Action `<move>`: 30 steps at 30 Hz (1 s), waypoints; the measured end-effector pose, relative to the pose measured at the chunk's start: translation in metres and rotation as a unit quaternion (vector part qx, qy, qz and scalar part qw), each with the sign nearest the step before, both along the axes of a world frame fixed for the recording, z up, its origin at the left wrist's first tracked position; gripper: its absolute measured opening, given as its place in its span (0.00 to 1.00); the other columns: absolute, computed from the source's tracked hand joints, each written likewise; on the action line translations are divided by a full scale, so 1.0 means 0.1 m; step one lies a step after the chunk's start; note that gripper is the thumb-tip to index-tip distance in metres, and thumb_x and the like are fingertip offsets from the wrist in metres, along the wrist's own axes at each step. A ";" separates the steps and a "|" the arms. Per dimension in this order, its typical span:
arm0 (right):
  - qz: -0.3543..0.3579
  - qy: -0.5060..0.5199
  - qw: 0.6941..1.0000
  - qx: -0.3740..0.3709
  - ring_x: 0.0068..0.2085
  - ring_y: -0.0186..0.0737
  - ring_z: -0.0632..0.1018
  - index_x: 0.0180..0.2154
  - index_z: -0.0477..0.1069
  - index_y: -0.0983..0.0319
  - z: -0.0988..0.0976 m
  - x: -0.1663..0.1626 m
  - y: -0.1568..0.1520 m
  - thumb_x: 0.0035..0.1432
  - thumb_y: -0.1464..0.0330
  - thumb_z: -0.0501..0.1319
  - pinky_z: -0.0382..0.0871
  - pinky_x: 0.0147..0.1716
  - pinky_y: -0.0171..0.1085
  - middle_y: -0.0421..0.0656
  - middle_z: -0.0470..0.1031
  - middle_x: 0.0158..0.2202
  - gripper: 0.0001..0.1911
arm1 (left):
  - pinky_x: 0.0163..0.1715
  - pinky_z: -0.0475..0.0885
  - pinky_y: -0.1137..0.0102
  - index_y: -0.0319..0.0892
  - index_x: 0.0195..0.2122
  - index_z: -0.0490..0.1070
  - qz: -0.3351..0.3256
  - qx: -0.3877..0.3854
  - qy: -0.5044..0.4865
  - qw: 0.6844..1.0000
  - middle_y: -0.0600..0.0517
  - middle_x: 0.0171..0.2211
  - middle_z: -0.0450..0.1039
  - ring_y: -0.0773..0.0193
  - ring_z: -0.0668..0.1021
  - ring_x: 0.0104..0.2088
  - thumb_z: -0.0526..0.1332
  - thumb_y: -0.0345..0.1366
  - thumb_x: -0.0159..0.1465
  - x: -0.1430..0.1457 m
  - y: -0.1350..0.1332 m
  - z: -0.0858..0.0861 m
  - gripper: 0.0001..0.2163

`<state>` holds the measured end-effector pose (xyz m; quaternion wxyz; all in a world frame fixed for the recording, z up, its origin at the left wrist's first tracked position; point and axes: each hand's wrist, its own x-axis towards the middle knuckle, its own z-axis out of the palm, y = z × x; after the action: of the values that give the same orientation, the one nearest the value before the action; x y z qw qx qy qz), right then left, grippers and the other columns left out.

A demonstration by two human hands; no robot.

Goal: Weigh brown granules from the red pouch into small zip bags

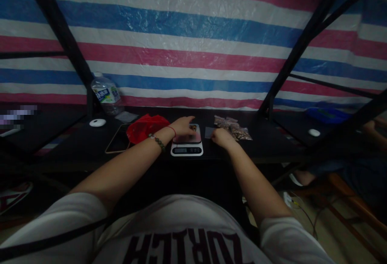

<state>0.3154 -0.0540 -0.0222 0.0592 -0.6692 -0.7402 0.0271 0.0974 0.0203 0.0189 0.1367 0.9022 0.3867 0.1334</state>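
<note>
My left hand (pixel 180 127) is over the white kitchen scale (pixel 187 151), its index finger stretched out and apart from the thumb. A small brownish heap (pixel 192 127) lies on the scale's plate by those fingers; what it consists of is too small to tell. To the right of the scale, my right hand (pixel 223 138) has its fingers curled closed at the edge of a small clear plastic bag (pixel 209 132). Several filled bags (pixel 238 131) with brown bits inside lie just beyond this hand. A red plastic bag (pixel 145 127) sits left of the scale, partly behind my left forearm.
A phone (pixel 117 140) lies partly under the red bag. Behind it stand a large clear bottle (pixel 105 94) and a flat clear packet (pixel 126 116). A white rounded object (pixel 97 122) rests near the left post. Black metal posts (pixel 281 62) frame the dark table. Another person's arm (pixel 375 133) shows far right.
</note>
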 end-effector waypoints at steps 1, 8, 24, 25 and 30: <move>-0.009 0.021 1.000 0.006 0.38 0.46 0.80 0.33 0.80 0.65 0.03 0.03 -0.01 0.52 0.75 0.59 0.68 0.40 0.36 0.51 0.80 0.34 0.11 | 0.52 0.68 0.65 0.37 0.59 0.62 0.006 0.000 -0.022 1.000 0.39 0.57 0.68 0.51 0.73 0.53 0.68 0.45 0.49 -0.04 -0.01 0.04 0.37; -0.083 0.409 0.890 0.186 0.30 0.39 0.77 0.34 0.79 0.65 0.43 -0.01 -0.19 0.52 0.64 0.61 0.68 0.31 0.34 0.45 0.79 0.30 0.13 | 0.40 0.73 0.70 0.40 0.41 0.75 -0.039 -0.015 -0.186 0.982 0.50 0.37 0.78 0.63 0.79 0.37 0.60 0.40 0.59 -0.23 -0.42 0.29 0.12; 0.068 0.420 0.885 0.188 0.33 0.38 0.78 0.33 0.79 0.63 0.77 -1.07 -0.37 0.54 0.65 0.61 0.69 0.34 0.33 0.41 0.79 0.30 0.10 | 0.34 0.68 0.73 0.40 0.32 0.77 0.015 0.083 -0.224 0.971 0.52 0.31 0.78 0.64 0.77 0.32 0.60 0.41 0.58 -0.60 -0.78 0.51 0.11; 0.068 0.410 0.890 0.186 0.32 0.38 0.78 0.33 0.79 0.63 0.76 -1.09 -0.38 0.55 0.65 0.61 0.69 0.33 0.33 0.41 0.79 0.30 0.10 | 0.34 0.68 0.73 0.40 0.32 0.76 0.005 0.071 -0.220 0.973 0.52 0.31 0.78 0.64 0.77 0.32 0.59 0.41 0.59 -0.62 -0.78 0.50 0.10; 0.071 0.354 0.914 0.185 0.30 0.35 0.76 0.32 0.78 0.63 0.71 -1.16 -0.46 0.54 0.68 0.60 0.65 0.30 0.31 0.40 0.78 0.29 0.09 | 0.30 0.66 0.74 0.40 0.31 0.76 -0.027 0.031 -0.203 0.978 0.52 0.28 0.76 0.65 0.75 0.29 0.56 0.40 0.60 -0.73 -0.81 0.39 0.12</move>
<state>0.1991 -0.1005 0.0493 0.4379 -0.5388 -0.7081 0.1286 0.0246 -0.0608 0.0579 0.1883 0.8704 0.3219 0.3215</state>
